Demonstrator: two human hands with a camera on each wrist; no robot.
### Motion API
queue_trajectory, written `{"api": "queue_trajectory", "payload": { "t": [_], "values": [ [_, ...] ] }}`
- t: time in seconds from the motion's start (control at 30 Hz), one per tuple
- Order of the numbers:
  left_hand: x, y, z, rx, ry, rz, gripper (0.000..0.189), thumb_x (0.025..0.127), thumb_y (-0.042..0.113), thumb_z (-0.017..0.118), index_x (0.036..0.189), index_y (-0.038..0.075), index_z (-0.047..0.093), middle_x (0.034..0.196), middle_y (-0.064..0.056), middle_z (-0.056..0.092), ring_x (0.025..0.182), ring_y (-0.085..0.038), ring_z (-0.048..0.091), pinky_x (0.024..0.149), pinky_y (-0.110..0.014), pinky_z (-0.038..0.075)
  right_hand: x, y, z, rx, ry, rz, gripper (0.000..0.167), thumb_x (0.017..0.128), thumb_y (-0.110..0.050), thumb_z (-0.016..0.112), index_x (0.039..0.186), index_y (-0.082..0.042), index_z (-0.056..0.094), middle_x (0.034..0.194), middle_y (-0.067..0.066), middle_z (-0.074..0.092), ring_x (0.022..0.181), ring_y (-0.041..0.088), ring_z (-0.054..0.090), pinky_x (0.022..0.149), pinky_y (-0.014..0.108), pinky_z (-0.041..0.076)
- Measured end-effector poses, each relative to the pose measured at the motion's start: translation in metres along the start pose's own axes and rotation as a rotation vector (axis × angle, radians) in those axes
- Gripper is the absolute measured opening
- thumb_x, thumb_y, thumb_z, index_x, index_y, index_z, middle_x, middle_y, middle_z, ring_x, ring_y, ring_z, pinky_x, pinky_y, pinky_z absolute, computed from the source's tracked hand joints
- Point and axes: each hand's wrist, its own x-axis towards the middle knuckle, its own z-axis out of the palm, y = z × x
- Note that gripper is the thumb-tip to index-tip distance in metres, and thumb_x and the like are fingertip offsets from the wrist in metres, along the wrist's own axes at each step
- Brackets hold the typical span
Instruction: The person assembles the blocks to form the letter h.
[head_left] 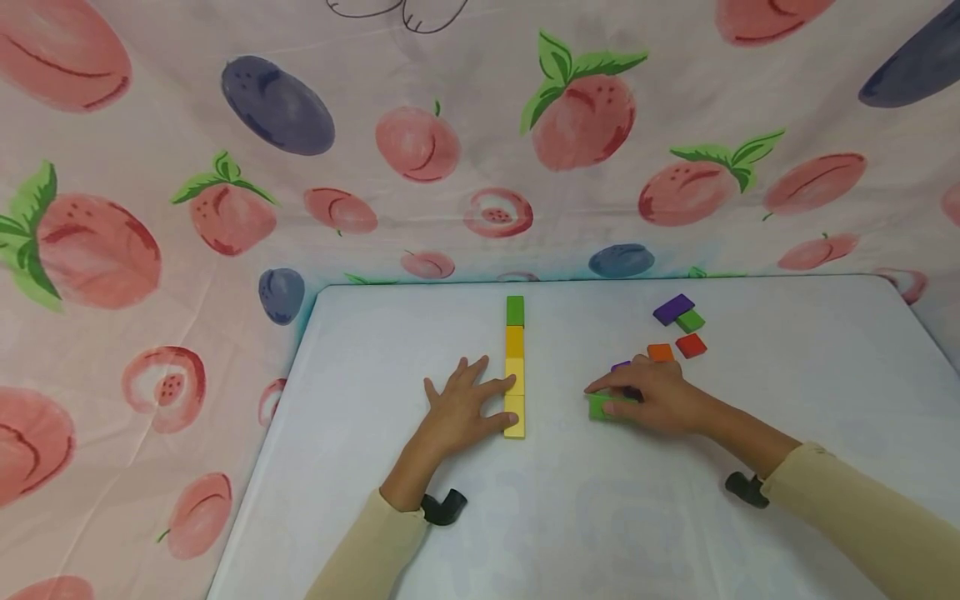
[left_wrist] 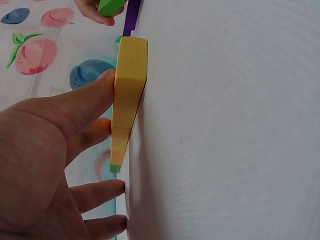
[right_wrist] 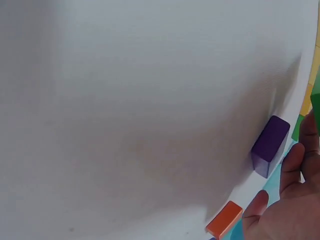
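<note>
A straight row on the white table has a green block (head_left: 515, 310) at its far end, then an amber block (head_left: 514, 342) and two yellow blocks (head_left: 514, 404). My left hand (head_left: 456, 414) is beside the row with fingers spread. Its thumb and forefinger touch the yellow blocks; the other fingers reach away to the left. To the right of the row, my right hand (head_left: 660, 398) pinches another green block (head_left: 598, 407) between thumb and fingers. A purple block (right_wrist: 271, 140), partly hidden in the head view, stands near that hand.
Beyond my right hand lie an orange block (head_left: 661, 352), a red block (head_left: 691, 345), a purple block (head_left: 672, 309) and a green block (head_left: 690, 321). Fruit-patterned cloth (head_left: 465, 75) hangs behind the white table (head_left: 390, 350). Each wrist carries a black mount (head_left: 444, 507).
</note>
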Motion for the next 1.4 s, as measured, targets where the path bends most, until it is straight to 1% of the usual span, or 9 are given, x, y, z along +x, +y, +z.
{"api": "queue_trajectory", "payload": {
  "t": [0.1,0.2,0.4,0.57,0.67,0.83,0.93,1.2,1.4],
  "values": [
    [0.0,0.0,0.0,-0.001,0.001,0.0,0.056,0.091,0.05,0.073,0.143,0.035,0.06,0.166,-0.009,0.034,0.157,-0.04,0.018,0.108,-0.087,0.002,0.0,-0.003,-0.001,0.023,0.028,-0.011,0.026,0.093,-0.031,0.074,0.119,-0.037,0.071,0.094,-0.02,0.065,0.088,0.009,0.051,0.076,0.036,0.032],
    [0.0,0.001,0.0,-0.001,-0.001,-0.002,0.056,0.091,0.05,0.073,0.143,0.036,0.06,0.167,-0.009,0.033,0.157,-0.04,0.018,0.108,-0.087,0.002,0.001,-0.005,-0.002,0.067,0.029,-0.003,0.024,0.094,-0.027,0.073,0.116,-0.032,0.067,0.086,-0.017,0.06,0.085,0.011,0.052,0.075,0.034,0.038],
    [0.0,0.0,0.0,0.001,-0.002,-0.007,0.056,0.091,0.05,0.073,0.143,0.036,0.06,0.167,-0.008,0.033,0.158,-0.04,0.018,0.108,-0.087,0.002,0.002,-0.007,0.0,0.212,0.036,0.03,0.03,0.094,-0.022,0.074,0.12,-0.021,0.06,0.088,-0.009,0.065,0.082,0.012,0.06,0.072,0.024,0.053],
    [0.0,0.0,0.0,-0.001,0.0,-0.005,0.056,0.09,0.05,0.073,0.143,0.036,0.06,0.167,-0.008,0.033,0.157,-0.04,0.018,0.108,-0.087,0.002,0.003,-0.008,0.001,0.202,0.109,0.066,0.031,0.095,-0.022,0.073,0.124,-0.02,0.064,0.085,-0.01,0.065,0.081,0.011,0.061,0.073,0.023,0.054],
    [0.0,0.0,0.001,-0.004,0.002,-0.005,0.056,0.09,0.05,0.073,0.143,0.036,0.06,0.167,-0.009,0.033,0.157,-0.04,0.018,0.107,-0.087,0.002,0.003,-0.009,0.002,0.219,0.131,0.105,0.027,0.094,-0.023,0.074,0.12,-0.021,0.065,0.086,-0.008,0.068,0.08,0.011,0.063,0.07,0.024,0.056],
    [0.001,-0.001,0.001,0.003,0.005,-0.003,0.056,0.09,0.05,0.073,0.143,0.036,0.06,0.167,-0.009,0.034,0.157,-0.04,0.018,0.107,-0.087,0.002,0.003,-0.012,0.003,0.358,0.096,0.186,0.032,0.093,-0.027,0.076,0.121,-0.019,0.063,0.09,0.0,0.072,0.074,0.017,0.067,0.061,0.029,0.058],
    [0.001,-0.001,0.001,0.008,0.002,-0.005,0.057,0.09,0.05,0.073,0.143,0.036,0.06,0.167,-0.009,0.033,0.157,-0.04,0.018,0.108,-0.087,0.002,0.003,-0.014,0.004,0.422,0.077,0.207,0.035,0.093,-0.028,0.077,0.122,-0.019,0.062,0.092,0.003,0.073,0.074,0.02,0.068,0.059,0.033,0.06],
    [0.001,0.0,0.001,0.009,-0.002,-0.008,0.057,0.091,0.05,0.073,0.144,0.036,0.059,0.167,-0.009,0.033,0.157,-0.041,0.018,0.108,-0.087,0.002,0.002,-0.018,0.003,0.375,0.135,0.18,0.032,0.093,-0.024,0.076,0.122,-0.019,0.062,0.089,0.002,0.069,0.075,0.021,0.067,0.055,0.032,0.059],
    [0.001,0.0,0.001,0.017,-0.001,-0.006,0.057,0.091,0.051,0.072,0.144,0.036,0.059,0.167,-0.009,0.033,0.157,-0.041,0.018,0.108,-0.087,0.003,0.0,-0.019,0.001,0.351,0.132,0.176,0.031,0.093,-0.023,0.076,0.121,-0.018,0.063,0.091,0.002,0.071,0.08,0.018,0.068,0.058,0.029,0.06]
  ]
}}
